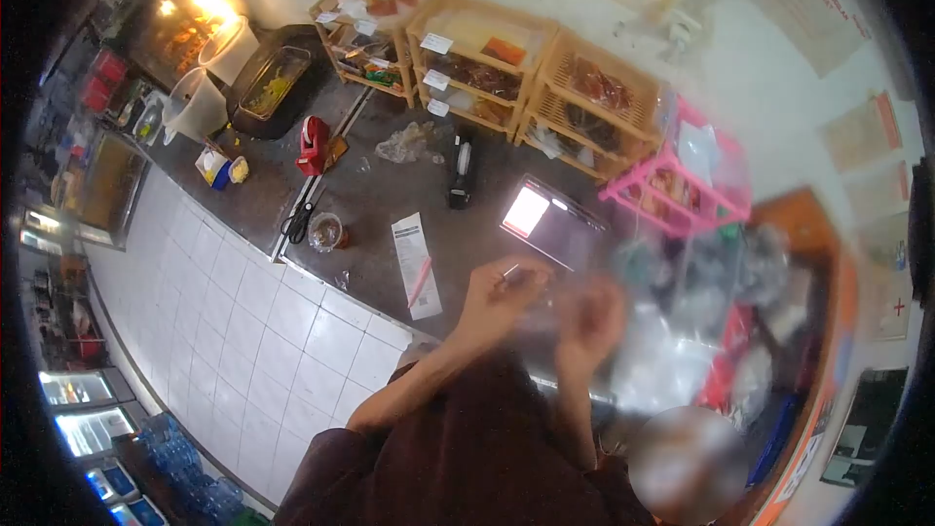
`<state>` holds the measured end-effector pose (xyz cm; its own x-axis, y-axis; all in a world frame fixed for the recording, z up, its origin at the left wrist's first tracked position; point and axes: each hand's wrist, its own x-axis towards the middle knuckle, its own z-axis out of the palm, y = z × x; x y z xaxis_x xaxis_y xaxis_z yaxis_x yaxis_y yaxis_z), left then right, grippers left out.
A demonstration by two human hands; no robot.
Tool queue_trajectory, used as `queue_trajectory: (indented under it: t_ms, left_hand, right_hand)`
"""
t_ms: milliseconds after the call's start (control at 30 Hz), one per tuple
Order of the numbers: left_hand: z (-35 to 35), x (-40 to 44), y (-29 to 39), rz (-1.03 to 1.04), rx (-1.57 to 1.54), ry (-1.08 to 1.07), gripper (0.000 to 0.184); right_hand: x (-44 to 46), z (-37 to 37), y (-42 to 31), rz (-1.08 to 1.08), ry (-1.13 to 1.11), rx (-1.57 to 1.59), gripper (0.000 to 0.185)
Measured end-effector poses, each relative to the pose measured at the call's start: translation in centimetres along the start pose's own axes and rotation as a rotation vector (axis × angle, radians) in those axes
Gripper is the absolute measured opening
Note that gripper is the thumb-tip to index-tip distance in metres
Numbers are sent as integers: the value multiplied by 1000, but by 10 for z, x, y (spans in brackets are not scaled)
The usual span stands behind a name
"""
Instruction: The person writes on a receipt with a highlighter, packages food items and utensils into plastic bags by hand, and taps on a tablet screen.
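Note:
My left hand point(494, 304) is held over the front of the dark counter, its fingers curled together. A small, slim, shiny thing point(508, 273) shows at those fingers, too small to name. Close beside it on the right, my right hand point(590, 317) is raised and smeared by motion, so its fingers are unclear. Whether anything spans the gap between the hands cannot be made out. Just beyond them lies a tablet point(553, 222) with a lit screen. Left of my left hand, a printed paper slip point(417, 268) with a pink strip rests on the counter.
Wooden racks point(477, 49) and a pink rack point(682, 175) line the wall. Plastic bags point(672, 360) crowd the right side. Left along the counter are a black handheld device point(461, 170), a cup point(327, 232), scissors point(297, 222), a red tape dispenser point(313, 146) and a tray point(273, 86).

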<state>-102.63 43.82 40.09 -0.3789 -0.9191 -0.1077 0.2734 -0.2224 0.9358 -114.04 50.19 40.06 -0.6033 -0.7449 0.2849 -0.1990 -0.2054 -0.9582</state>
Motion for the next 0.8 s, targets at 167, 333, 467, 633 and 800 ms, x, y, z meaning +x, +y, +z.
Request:
queue_trajectory:
  t_ms: [167, 333, 467, 633, 800]
  left_hand:
    - [-27, -7, -20, -49, -228, 60, 8]
    - [-112, -35, -33, 116, 343, 197, 17]
    - [-204, -86, -44, 106, 255, 512, 26]
    - [-256, -101, -33, -90, 238, 683, 14]
    - [-254, -88, -1, -118, 246, 548, 9]
  right_hand:
    - [-18, 8, 8, 1, -104, -173, 39]
    - [-26, 28, 23, 211, -348, 27, 31]
    - [-33, 63, 116, 304, -458, -457, 26]
    - [-133, 146, 306, 444, -748, -583, 24]
    - [-142, 193, 318, 378, -720, -700, 30]
